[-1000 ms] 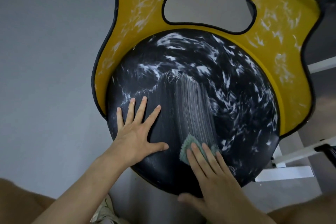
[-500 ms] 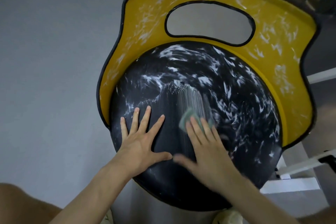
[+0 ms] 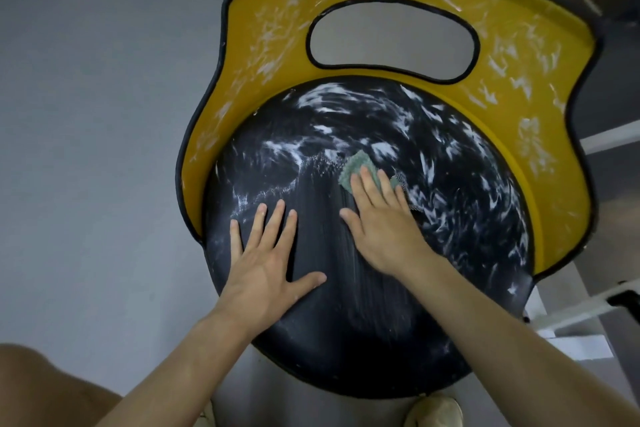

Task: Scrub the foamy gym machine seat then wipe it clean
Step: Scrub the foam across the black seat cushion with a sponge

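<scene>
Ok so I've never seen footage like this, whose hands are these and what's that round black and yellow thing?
There is no robot here: the view comes from a camera worn on a person's head, looking down at their own two bare hands. The round black seat belongs to a gym machine, with a yellow surround curving behind it; both are streaked with white foam. The left hand lies flat on the seat with fingers spread, holding nothing. The right hand presses a green scrub pad against the seat with straight fingers. Near the hands the black surface looks mostly free of foam. Below is grey floor, and a shoe shows at the bottom edge.
</scene>
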Demonstrator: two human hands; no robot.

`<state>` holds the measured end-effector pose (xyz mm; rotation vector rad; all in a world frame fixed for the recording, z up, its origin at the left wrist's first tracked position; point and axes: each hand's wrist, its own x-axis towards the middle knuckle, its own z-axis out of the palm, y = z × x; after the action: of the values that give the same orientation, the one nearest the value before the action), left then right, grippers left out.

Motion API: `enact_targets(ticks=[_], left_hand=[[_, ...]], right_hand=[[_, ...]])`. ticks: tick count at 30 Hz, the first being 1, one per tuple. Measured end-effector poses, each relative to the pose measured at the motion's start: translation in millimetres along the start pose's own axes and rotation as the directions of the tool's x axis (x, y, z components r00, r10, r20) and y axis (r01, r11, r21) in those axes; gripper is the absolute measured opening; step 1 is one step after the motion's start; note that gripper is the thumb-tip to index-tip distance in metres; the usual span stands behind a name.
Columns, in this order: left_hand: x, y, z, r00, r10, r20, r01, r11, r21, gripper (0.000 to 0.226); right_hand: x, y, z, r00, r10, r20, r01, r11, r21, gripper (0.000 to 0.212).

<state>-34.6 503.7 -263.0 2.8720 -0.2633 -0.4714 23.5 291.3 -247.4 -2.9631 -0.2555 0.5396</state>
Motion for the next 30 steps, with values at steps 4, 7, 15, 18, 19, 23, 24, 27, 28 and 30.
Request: enact_targets(ticks=[4,7,15,18,19,23,24,27,28,30], left_hand=[[4,1,-1,0.999,0.045,0.010,-0.045,0.999,-0.003,0.108],[6,4,1,0.994,0.105,0.012,-0.105,0.994,0.011,0.107],[1,12,7,0.980,0.198,0.001,-0.198,0.980,-0.022,0.108],[2,15,7,0.983,0.185,0.020,-0.185,0.983,0.001,0.108],[4,17,6,0.984,0.177,0.023,-0.177,0.984,0.004,0.108],[12,20,4,0.982,0.179,0.053,-0.181,0.983,0.036,0.112],[14,21,3,0.981,0.184,0.055,-0.187,0.981,0.050,0.113],[14,22,-2,0.980,0.182,0.074,-0.188,0.980,0.072,0.115],[13,22,-3,0.980,0.183,0.078,-0.188,0.980,0.068,0.114],[9,23,-3,0.981,0.182,0.073,-0.185,0.982,0.044,0.112]], right_hand=[[-103,-5,36,0.993,-0.121,0.006,0.121,0.992,-0.034,0.080],[-160,-2,57,0.983,-0.168,0.068,0.172,0.983,-0.062,0.085],[-23,9,10,0.997,-0.072,0.010,0.071,0.996,0.045,0.069],[-37,2,12,0.998,-0.055,-0.008,0.055,0.996,0.072,0.064],[-57,0,21,0.997,-0.070,-0.017,0.071,0.996,0.059,0.064],[-149,-3,55,0.988,-0.150,-0.038,0.150,0.989,0.006,0.065],[-156,0,58,0.987,-0.157,-0.029,0.157,0.988,-0.001,0.065],[-134,7,47,0.984,-0.174,-0.022,0.174,0.985,-0.016,0.066],[-116,10,39,0.985,-0.171,-0.009,0.171,0.985,0.013,0.067],[-76,12,22,0.995,-0.099,0.028,0.097,0.993,0.067,0.066]])
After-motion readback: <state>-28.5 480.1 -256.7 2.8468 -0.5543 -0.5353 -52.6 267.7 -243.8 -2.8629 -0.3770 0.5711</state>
